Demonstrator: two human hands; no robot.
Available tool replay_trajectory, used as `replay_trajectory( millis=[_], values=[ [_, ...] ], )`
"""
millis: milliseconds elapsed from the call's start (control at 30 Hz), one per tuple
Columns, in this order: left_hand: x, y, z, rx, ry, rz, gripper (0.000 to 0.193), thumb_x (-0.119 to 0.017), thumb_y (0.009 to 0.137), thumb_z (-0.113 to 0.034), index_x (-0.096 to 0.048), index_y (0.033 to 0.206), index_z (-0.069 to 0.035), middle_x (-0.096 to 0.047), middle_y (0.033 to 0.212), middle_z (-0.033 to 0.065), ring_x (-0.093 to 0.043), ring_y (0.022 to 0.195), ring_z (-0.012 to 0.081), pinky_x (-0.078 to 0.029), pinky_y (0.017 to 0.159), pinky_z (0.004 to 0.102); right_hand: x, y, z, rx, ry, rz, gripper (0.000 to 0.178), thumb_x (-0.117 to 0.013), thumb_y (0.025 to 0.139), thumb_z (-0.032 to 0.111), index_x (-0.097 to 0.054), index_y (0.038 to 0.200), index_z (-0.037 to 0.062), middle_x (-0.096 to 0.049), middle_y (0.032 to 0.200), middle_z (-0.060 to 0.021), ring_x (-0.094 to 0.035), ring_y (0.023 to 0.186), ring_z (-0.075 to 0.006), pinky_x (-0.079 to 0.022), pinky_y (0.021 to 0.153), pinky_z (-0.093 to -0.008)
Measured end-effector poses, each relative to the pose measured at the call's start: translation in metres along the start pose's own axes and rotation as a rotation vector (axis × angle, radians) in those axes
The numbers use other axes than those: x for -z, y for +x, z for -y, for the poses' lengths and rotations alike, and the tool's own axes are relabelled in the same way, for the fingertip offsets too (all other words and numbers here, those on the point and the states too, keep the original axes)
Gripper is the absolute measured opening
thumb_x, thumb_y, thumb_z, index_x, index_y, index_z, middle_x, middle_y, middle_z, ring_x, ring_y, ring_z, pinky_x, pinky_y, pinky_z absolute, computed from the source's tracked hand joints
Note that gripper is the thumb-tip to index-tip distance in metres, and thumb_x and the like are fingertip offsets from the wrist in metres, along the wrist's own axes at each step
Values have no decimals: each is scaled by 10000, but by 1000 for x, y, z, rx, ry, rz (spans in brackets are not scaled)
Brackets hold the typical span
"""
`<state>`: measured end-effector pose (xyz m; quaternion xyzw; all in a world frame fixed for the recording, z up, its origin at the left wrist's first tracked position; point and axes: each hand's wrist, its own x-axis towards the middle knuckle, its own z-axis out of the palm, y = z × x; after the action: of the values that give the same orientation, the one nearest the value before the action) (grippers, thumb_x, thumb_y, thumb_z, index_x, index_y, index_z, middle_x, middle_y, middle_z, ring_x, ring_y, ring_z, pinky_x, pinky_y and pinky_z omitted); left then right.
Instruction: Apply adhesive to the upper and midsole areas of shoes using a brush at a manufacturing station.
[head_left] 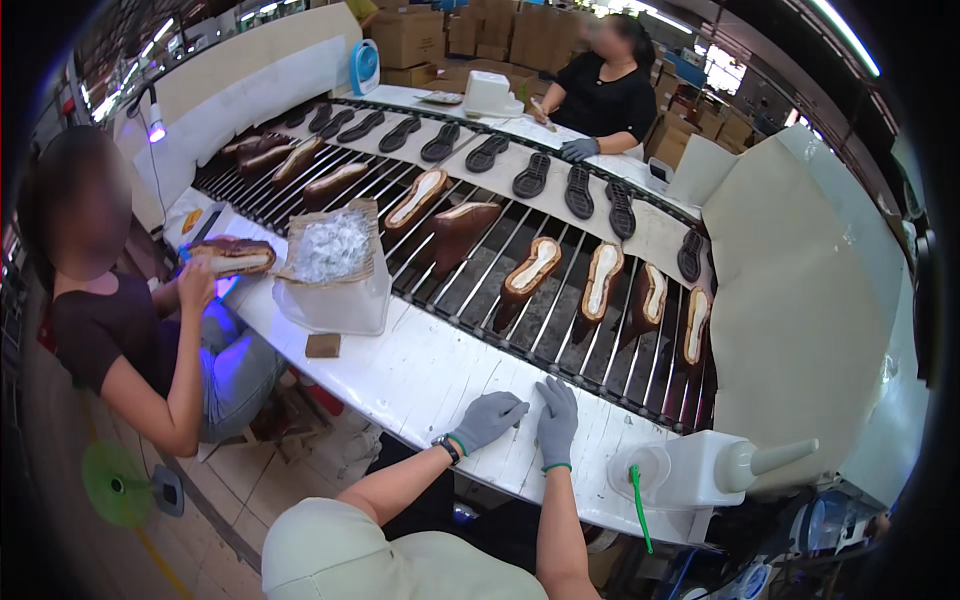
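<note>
Both of my hands wear grey gloves with green cuffs and lie on the white tabletop (430,375) before a roller conveyor (480,300). My left hand (487,420) rests with its fingers loosely stretched to the right, holding nothing that I can see. Beside it, my right hand (557,422) lies flat, fingers pointing at the conveyor, with nothing in it. Nearest to my hands on the conveyor are brown shoe uppers with pale undersides facing up, among them one upper (531,268) and another (600,283). Black shoe soles (532,175) line the far ledge.
Right of my hands stand a cup (640,468) with a green-handled brush (637,500) and a white container (700,470). Left is a white bin (340,305) topped with crumpled material. A co-worker at left holds a shoe upper (235,257); another person (605,90) works opposite.
</note>
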<state>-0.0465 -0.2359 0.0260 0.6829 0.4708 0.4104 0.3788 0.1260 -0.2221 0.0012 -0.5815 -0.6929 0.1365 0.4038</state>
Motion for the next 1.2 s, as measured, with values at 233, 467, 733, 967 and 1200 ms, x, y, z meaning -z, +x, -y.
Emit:
replay_trajectory(
  millis=[233, 467, 733, 967, 1200],
  values=[
    [0, -5, 14, -49, 59, -80, 310, -600, 945, -316, -710, 866, -37, -701, 866, 103, -659, 819, 279, -510, 724, 377, 1, 4, 17, -35, 73, 2, 261, -605, 920, 125, -716, 1155, 104, -654, 1269, -104, -536, 1266, -301, -357, 1125, -409],
    [-5, -6, 13, 7, -21, -17, 270, -600, 938, -247, -711, 864, -13, -695, 888, 123, -653, 837, 294, -505, 734, 377, 3, -1, 10, -70, 144, -56, 256, -592, 949, 198, -723, 1126, 69, -680, 1210, -122, -568, 1218, -307, -359, 1108, -413],
    [3, 4, 2, 83, -43, 49, 319, -571, 976, -204, -728, 810, 19, -717, 894, 102, -670, 800, 207, -507, 734, 318, 7, 12, 13, -56, 162, -70, 245, -569, 958, 180, -724, 1092, 46, -688, 1183, -124, -581, 1197, -320, -402, 1068, -419],
    [3, 5, 9, -6, -7, -33, 265, -595, 955, -224, -702, 1044, 2, -697, 1069, 130, -644, 1010, 278, -491, 888, 365, 2, 8, 11, -83, 152, -69, 246, -565, 961, 181, -729, 1092, 52, -699, 1164, -114, -591, 1190, -314, -409, 1067, -409],
    [38, 110, 73, 150, 911, -197, 804, -534, 928, -497, -352, 1439, 98, -338, 1505, 307, -237, 1440, 451, -192, 1161, 549, 5, 6, 14, -112, 120, -79, 236, -594, 949, 195, -738, 1072, 54, -703, 1158, -110, -596, 1187, -309, -411, 1069, -406]
  ],
)
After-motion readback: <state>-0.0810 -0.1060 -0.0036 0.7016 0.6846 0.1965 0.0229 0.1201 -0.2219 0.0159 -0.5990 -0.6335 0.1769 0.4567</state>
